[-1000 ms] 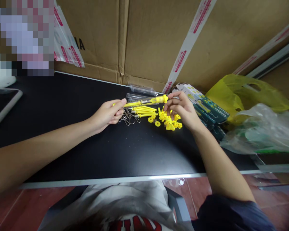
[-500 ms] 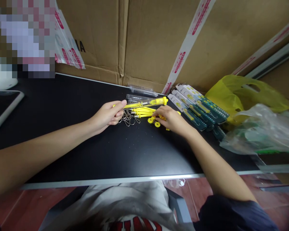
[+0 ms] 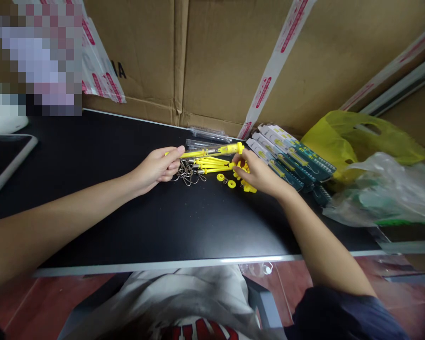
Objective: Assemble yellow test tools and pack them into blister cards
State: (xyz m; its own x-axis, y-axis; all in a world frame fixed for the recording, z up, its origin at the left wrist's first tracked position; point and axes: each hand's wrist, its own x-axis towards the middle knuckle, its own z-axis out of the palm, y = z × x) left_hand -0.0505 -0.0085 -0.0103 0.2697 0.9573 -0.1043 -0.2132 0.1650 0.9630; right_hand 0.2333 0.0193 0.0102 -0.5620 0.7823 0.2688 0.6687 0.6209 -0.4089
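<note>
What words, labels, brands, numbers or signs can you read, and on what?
"IA": black letters on the cardboard box; letters to their left unclear.
Red tape labels: too small to read.
Green-and-white packages: print too small to read.
Red letters on the clothing: cut off, unreadable.

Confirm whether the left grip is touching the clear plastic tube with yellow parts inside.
Touching. The head view shows the left grip closed around the clear plastic tube near its left end, thumb pressed against it.

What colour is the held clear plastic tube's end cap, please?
Yellow end cap, clearest in the head view.
</note>
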